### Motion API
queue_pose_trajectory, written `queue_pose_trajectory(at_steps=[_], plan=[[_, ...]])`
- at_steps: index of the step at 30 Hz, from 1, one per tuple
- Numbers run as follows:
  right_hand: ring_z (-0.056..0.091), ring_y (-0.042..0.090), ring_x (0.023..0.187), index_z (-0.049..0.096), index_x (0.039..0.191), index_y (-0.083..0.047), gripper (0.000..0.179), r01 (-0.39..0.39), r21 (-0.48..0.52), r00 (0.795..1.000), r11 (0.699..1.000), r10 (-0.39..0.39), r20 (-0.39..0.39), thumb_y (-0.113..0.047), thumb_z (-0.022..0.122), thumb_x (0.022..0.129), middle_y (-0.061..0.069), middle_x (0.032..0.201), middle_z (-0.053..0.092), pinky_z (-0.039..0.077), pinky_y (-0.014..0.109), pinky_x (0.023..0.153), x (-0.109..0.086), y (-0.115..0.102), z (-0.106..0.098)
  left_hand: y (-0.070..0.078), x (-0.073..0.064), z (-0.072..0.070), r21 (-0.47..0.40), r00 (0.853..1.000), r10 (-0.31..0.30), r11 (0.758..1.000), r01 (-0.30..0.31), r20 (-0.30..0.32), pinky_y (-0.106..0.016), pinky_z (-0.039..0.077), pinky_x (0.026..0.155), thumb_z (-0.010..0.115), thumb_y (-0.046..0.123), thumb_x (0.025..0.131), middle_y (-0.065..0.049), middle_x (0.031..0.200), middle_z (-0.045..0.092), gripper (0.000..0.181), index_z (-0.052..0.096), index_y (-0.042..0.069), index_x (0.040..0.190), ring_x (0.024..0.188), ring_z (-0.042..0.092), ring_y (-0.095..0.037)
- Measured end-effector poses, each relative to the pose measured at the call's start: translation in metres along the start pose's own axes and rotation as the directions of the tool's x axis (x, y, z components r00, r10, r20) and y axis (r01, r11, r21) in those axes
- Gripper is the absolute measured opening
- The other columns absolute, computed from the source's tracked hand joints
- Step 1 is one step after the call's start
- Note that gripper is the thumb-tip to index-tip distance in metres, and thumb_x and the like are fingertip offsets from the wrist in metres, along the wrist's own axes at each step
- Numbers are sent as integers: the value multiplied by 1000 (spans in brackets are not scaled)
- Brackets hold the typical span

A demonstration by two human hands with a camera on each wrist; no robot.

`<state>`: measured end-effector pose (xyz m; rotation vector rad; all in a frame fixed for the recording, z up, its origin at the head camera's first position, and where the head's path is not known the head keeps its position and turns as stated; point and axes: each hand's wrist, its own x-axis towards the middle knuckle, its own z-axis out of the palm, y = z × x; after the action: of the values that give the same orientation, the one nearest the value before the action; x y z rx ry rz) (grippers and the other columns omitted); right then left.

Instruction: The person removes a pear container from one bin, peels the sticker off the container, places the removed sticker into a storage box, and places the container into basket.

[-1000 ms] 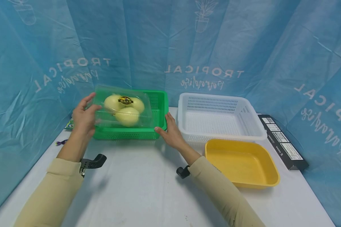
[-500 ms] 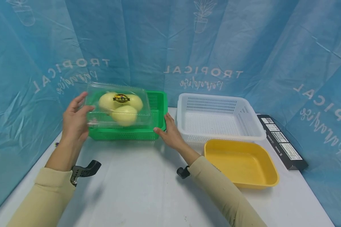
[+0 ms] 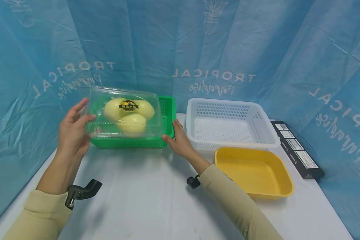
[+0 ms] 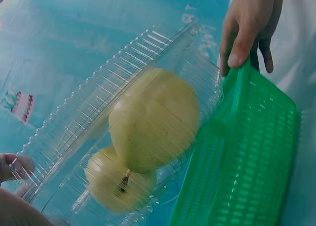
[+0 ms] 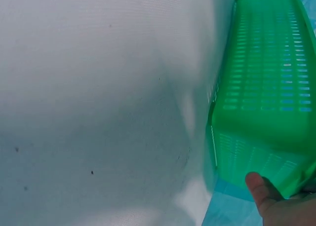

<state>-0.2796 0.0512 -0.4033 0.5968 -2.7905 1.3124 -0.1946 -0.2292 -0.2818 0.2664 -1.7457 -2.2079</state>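
My left hand [image 3: 75,128] grips the left end of a clear plastic fruit box [image 3: 91,106], thumb on its near side. Inside the box are three pale yellow-green pears [image 3: 132,124], and a black label [image 3: 128,106] marks its lid. The box hangs over the green perforated basket [image 3: 169,123], covering most of it in the head view. From the left wrist, the box looks tilted and a pear [image 4: 153,120] shows through its ribbed side. My right hand [image 3: 181,141] holds the basket's right end, thumb [image 5: 255,181] at the near corner and fingers along the outer side.
A white perforated basket [image 3: 195,145] stands to the right of the green one. In front of it sits a yellow tub [image 3: 253,196]. A long black box [image 3: 300,151] with white labels lies at the far right. Blue curtain [image 3: 156,43] hangs behind and at both sides.
My left hand has moved left and nearer to me, and the fruit box has shifted left a little with it. The candy packets at the left are now hidden. My right hand stays at the basket.
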Motion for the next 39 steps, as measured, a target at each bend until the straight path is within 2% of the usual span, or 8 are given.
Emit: queue_pose_trajectory(at_steps=[5,6,9,13,17,20,29,39], plan=[[13,27,147,10,151,-3,79,3,-5,1000,1000,-3,4,-46,47,96,10,160,3,23,44,118,0,0,0,0,-11,-3,9,1000,-19,1000,19,2,-67,25,105,51,4,94,10,157,13,53,46,32,138,147,10,-25],[14,27,147,10,151,-3,78,3,-6,1000,1000,-3,4,-44,47,96,10,160,3,24,45,117,0,0,0,-1,-14,-4,10,1000,-25,1000,25,1,-63,31,103,51,4,94,10,157,14,54,46,33,138,147,11,-26],[15,27,147,10,151,-3,75,0,-2,1000,1000,0,3,-40,47,97,9,160,3,26,45,116,1,1,-1,-4,-20,-8,-18,999,-32,999,32,9,-50,53,83,51,1,93,8,158,13,55,46,30,139,147,10,-27],[16,27,147,10,151,-4,75,-7,-10,1000,1000,7,5,-40,47,97,9,161,2,26,45,116,1,1,-1,-9,-28,-15,-81,999,-37,996,39,31,-27,58,61,53,1,92,5,158,13,55,46,27,140,144,19,-26],[17,27,147,10,152,-5,76,-11,-14,1000,1000,11,7,-41,48,97,8,161,3,26,44,116,2,1,-1,-14,-37,-21,-100,998,-34,994,38,44,-27,58,65,57,2,91,5,157,18,56,45,26,140,129,38,-18],[17,28,146,10,152,-5,77,-12,-7,1000,1000,12,5,-42,48,96,8,161,3,26,45,116,1,1,-1,-17,-43,-25,-88,998,-29,996,33,51,-26,58,66,57,3,91,5,157,17,57,44,25,141,125,41,-15],[18,28,146,10,151,-4,76,-7,-30,1000,1000,7,2,-40,48,97,9,160,4,26,44,116,2,1,0,-30,-61,-39,-80,996,-57,995,63,73,-27,59,68,56,3,92,5,155,19,58,41,25,143,119,43,-12],[16,29,146,12,151,-1,74,4,-34,1000,999,-5,-15,-35,49,96,13,160,6,23,42,118,3,1,0,-46,-78,-54,-140,989,-74,986,91,125,-29,58,71,51,-2,93,3,157,13,60,37,24,146,139,26,-21]])
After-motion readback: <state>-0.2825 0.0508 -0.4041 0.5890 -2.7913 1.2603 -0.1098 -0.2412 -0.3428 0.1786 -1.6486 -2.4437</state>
